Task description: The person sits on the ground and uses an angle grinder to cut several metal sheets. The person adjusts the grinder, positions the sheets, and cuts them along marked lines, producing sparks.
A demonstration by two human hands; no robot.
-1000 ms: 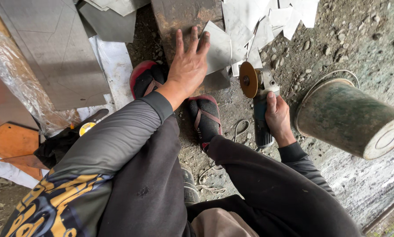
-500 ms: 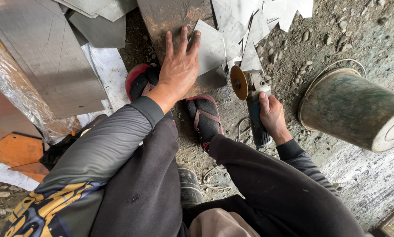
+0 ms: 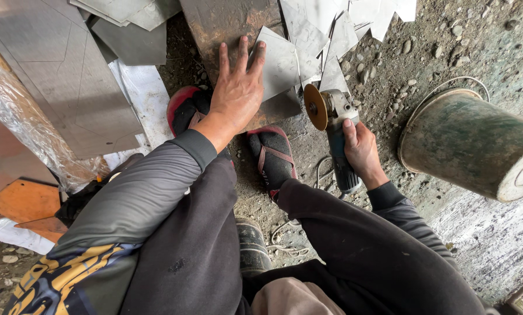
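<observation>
The left hand [image 3: 238, 90] presses flat, fingers spread, on a grey sheet-metal piece [image 3: 279, 61] over a rusty plate [image 3: 226, 23]; the right hand [image 3: 360, 146] clenches a blue angle grinder [image 3: 334, 125] just beside it

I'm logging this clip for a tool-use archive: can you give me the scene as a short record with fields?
left hand: flat, fingers spread, pressing a grey metal sheet piece onto a rusty plate
right hand: gripping an angle grinder, disc beside the sheet's edge
feet: sandalled, against the plate
right side: green bucket lying tilted
left side: large metal sheets
ground: gravel, offcuts
</observation>
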